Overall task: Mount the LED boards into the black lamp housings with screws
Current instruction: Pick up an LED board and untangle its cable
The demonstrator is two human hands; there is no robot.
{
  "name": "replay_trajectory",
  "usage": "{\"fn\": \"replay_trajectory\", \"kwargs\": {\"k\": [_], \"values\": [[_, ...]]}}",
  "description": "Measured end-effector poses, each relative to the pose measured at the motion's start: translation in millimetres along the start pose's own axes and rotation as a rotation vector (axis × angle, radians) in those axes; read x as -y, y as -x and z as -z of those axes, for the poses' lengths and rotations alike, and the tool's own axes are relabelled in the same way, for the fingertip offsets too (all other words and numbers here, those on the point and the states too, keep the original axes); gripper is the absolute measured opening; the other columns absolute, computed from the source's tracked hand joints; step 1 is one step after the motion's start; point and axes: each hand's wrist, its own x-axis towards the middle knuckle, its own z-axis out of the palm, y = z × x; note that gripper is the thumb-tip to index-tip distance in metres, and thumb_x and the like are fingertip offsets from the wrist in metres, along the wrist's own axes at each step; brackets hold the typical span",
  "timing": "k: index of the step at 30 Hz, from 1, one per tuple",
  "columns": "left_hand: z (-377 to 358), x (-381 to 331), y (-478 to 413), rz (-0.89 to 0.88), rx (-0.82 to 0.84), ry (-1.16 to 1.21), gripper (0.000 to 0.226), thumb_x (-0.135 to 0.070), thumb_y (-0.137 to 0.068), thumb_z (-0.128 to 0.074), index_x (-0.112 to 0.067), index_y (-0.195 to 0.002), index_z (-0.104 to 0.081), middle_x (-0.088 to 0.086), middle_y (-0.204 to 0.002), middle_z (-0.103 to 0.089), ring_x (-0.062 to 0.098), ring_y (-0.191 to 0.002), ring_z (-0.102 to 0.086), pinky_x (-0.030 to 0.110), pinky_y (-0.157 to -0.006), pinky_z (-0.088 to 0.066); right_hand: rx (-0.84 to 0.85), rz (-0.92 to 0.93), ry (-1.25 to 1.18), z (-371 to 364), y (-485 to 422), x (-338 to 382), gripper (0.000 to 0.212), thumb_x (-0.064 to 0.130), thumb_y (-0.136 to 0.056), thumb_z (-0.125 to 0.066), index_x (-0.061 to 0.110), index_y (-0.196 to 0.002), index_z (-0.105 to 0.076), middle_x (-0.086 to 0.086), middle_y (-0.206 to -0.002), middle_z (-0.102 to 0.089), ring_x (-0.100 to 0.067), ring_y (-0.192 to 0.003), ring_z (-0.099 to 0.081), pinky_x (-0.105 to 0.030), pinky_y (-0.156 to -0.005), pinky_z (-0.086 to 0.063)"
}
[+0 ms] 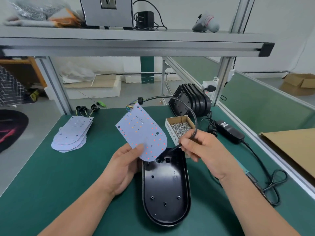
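Cable tug could strain the board's wires
Left hand (126, 166) pinches the LED board (141, 132) over the lamp housing (165, 189); right hand (201, 149) pinches its black cable (195, 124), and hard pulling risks tearing wires.

Only legible print: the side of the cardboard screw box (171, 132), just behind my right hand (202, 150), reads "SPRING BALANCER", I think; it's blurry there. The black pwr adapter (230, 132), further right, has lettering too small to read. Raised lettering inside the black housing (165, 184), btwn that hand and my left hand (126, 166): illegible.
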Motion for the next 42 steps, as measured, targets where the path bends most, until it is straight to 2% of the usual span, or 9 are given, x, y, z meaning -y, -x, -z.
{"fn": "replay_trajectory", "kwargs": {"k": [6,9,13,16,19,25,31,37,42], "values": [[5,0,-1,-0.018,0.044,0.027,0.042,-0.022,-0.102,-0.066,0.002,-0.136,-0.066,0.021,-0.149,-0.061,0.036,-0.136,-0.061,0.043,-0.106,-0.054,0.123,0.038,0.495,-27,4,-1,0.038,0.038,-0.087,-0.070,0.035,-0.124,-0.071,0.018,-0.120,-0.071,0.000,-0.116,-0.063,-0.032,-0.106,-0.048],[6,3,-2,-0.019,0.038,0.020,0.045,-0.019,-0.099,-0.064,0.004,-0.138,-0.065,0.022,-0.149,-0.061,0.038,-0.139,-0.058,0.045,-0.111,-0.052,0.167,0.194,0.630,-37,2,1,0.040,0.018,-0.084,-0.072,0.027,-0.123,-0.074,0.013,-0.116,-0.074,-0.008,-0.115,-0.065,-0.039,-0.104,-0.048],[4,2,-1,-0.005,0.038,-0.001,0.045,-0.019,-0.099,-0.064,0.004,-0.138,-0.065,0.022,-0.147,-0.062,0.038,-0.138,-0.059,0.045,-0.111,-0.053,0.207,0.086,0.612,-39,2,-1,0.045,0.013,-0.088,-0.074,0.024,-0.132,-0.068,0.013,-0.127,-0.071,-0.009,-0.123,-0.063,-0.043,-0.110,-0.047],[2,1,-1,0.008,0.034,0.010,0.045,-0.022,-0.098,-0.066,0.001,-0.136,-0.067,0.021,-0.147,-0.062,0.037,-0.138,-0.060,0.044,-0.111,-0.053,0.289,-0.064,0.533,-27,7,2,0.072,0.048,-0.086,-0.074,0.027,-0.151,-0.052,0.014,-0.144,-0.062,-0.001,-0.134,-0.056,-0.042,-0.118,-0.043],[1,2,2,0.024,0.025,-0.014,0.046,-0.028,-0.098,-0.067,-0.002,-0.137,-0.068,0.021,-0.148,-0.062,0.039,-0.138,-0.059,0.051,-0.117,-0.047,0.408,0.009,0.503,-28,13,15,0.114,0.088,-0.075,-0.066,0.027,-0.164,-0.030,0.006,-0.168,-0.037,-0.010,-0.156,-0.031,-0.041,-0.127,-0.030],[1,-3,4,0.065,0.076,-0.116,0.048,-0.030,-0.105,-0.063,-0.003,-0.144,-0.061,0.021,-0.151,-0.060,0.041,-0.141,-0.055,0.054,-0.120,-0.041,0.405,0.161,0.696,-56,22,21,0.084,0.051,-0.079,-0.078,0.054,-0.150,-0.034,0.019,-0.146,-0.044,-0.012,-0.143,-0.037,-0.045,-0.119,-0.036],[4,-4,4,0.095,0.108,-0.087,0.045,-0.021,-0.103,-0.059,0.004,-0.141,-0.062,0.024,-0.148,-0.061,0.044,-0.138,-0.057,0.048,-0.111,-0.052,0.266,0.123,0.687,-52,52,22,0.077,0.047,-0.076,-0.072,0.061,-0.140,-0.032,0.026,-0.148,-0.038,-0.003,-0.143,-0.037,-0.045,-0.116,-0.040],[5,-6,5,0.119,0.162,-0.152,0.043,-0.018,-0.098,-0.062,0.002,-0.136,-0.068,0.025,-0.143,-0.064,0.043,-0.132,-0.062,0.049,-0.109,-0.052,0.061,0.057,0.740,-49,82,12,0.080,0.062,-0.073,-0.067,0.087,-0.124,-0.011,0.063,-0.135,-0.018,0.036,-0.117,-0.031,-0.013,-0.082,-0.042],[7,-10,8,0.147,0.182,-0.194,0.052,-0.018,-0.091,-0.066,0.008,-0.136,-0.065,0.030,-0.140,-0.064,0.044,-0.127,-0.064,0.050,-0.109,-0.051,-0.012,0.006,0.603,-39,77,-1,0.067,0.055,-0.068,-0.071,0.063,-0.125,-0.037,0.039,-0.135,-0.046,0.008,-0.124,-0.046,-0.010,-0.084,-0.045]]}}
